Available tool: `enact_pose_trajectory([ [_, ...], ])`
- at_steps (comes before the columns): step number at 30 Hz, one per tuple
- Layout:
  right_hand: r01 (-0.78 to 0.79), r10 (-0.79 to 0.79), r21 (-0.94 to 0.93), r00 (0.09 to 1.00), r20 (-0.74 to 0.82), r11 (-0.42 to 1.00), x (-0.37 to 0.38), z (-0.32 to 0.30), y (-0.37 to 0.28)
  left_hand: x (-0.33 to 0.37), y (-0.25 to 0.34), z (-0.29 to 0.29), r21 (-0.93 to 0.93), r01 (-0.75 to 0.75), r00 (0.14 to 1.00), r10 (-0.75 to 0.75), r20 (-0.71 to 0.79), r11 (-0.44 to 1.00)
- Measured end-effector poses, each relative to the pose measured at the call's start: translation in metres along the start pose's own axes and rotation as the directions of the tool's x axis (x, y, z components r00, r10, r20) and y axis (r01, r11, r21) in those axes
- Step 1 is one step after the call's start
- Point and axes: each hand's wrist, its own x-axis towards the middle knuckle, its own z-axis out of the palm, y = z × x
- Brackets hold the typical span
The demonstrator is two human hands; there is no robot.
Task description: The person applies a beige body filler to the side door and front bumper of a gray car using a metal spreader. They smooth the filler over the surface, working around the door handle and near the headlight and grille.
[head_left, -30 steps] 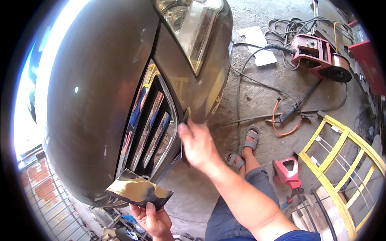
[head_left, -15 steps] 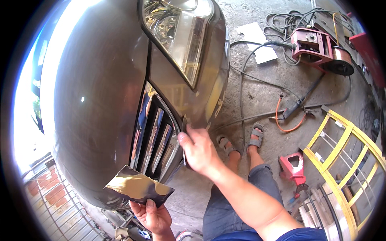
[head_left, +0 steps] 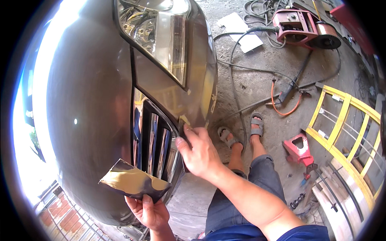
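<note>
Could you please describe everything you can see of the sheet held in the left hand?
The sheet is a thin, flexible piece, tan on its upper face with dark edges, like sandpaper or masking paper. It is bent, roughly four-cornered, held from beneath by the left hand, just below the car's chrome grille.

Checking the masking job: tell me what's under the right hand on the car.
The right hand presses a strip of yellowish tape beside the chrome grille. Only the tape's upper end shows; the hand covers the rest.
</note>
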Motion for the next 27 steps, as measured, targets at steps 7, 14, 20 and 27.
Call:
enact_pose_trajectory([
  [7, -0.051, 0.049, 0.142, 0.999, 0.016, 0.989, -0.011, -0.018, 0.016, 0.019, 0.002, -0.006, -0.072, 0.070, 0.996, -0.066, 0.067, 0.995],
  [14, -0.057, 0.071, 0.149, 0.993, -0.090, 0.987, -0.014, 0.014, 0.012, 0.027, 0.000, -0.009, -0.057, 0.089, 0.991, -0.082, 0.110, 0.994],
  [20, -0.054, 0.061, 0.192, 0.998, -0.031, 0.980, -0.033, 0.012, 0.026, 0.032, 0.004, -0.008, -0.057, 0.099, 0.990, -0.092, 0.107, 0.993],
  [27, -0.170, 0.168, 0.294, 0.985, 0.029, 0.941, -0.013, 0.016, 0.033, 0.031, 0.000, -0.011, -0.056, 0.116, 0.988, -0.110, 0.104, 0.992],
])
